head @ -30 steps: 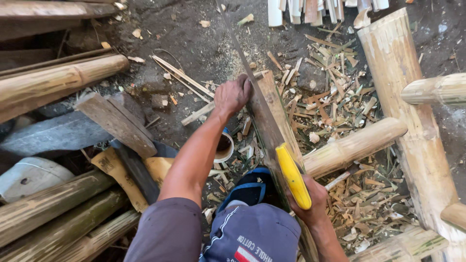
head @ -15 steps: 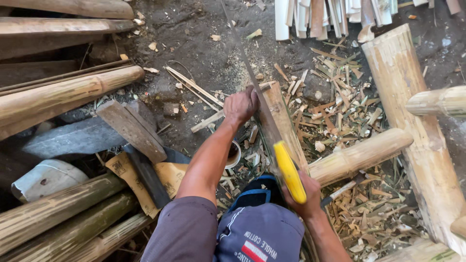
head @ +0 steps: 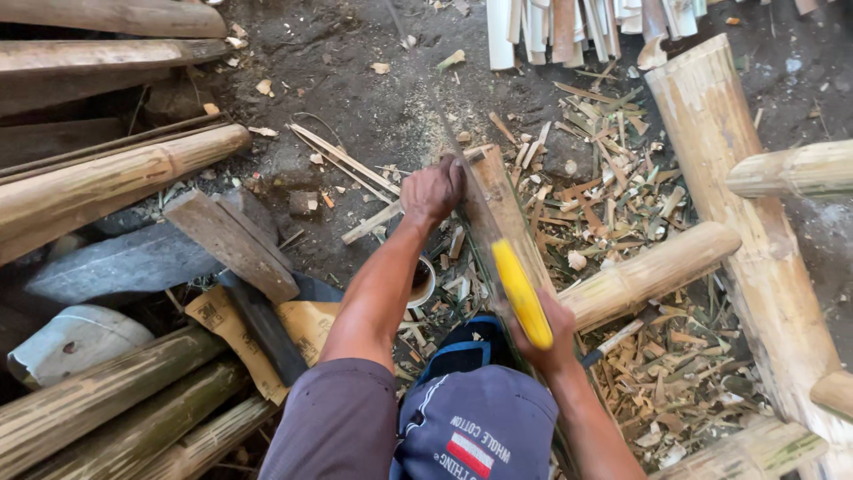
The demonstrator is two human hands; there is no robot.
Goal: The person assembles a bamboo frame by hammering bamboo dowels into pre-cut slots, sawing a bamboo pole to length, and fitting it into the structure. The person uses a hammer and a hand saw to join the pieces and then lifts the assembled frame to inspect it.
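While our left hand (head: 433,189) presses down on the split bamboo strip (head: 498,209) at frame centre, our right hand (head: 544,333) is clamped on the yellow-handled saw (head: 520,292) just below it.

A heap of pale bamboo chips (head: 622,204) covers the dirt floor (head: 355,53), and everything else can be placed from it. Just right of the heap stands a ladder-like bamboo frame (head: 755,231), one of its thick rungs (head: 653,271) reaching into the chips. Beyond the heap, at the far edge, lies a row of split bamboo slats (head: 577,22). Well left of the heap, thick bamboo poles (head: 107,182) lie stacked, with a grey wooden plank (head: 233,244) and a flat grey stone slab (head: 115,265) near them. Nearer than the plank, brown paper sacks (head: 302,324) lie crumpled beside greenish bamboo poles (head: 107,400).
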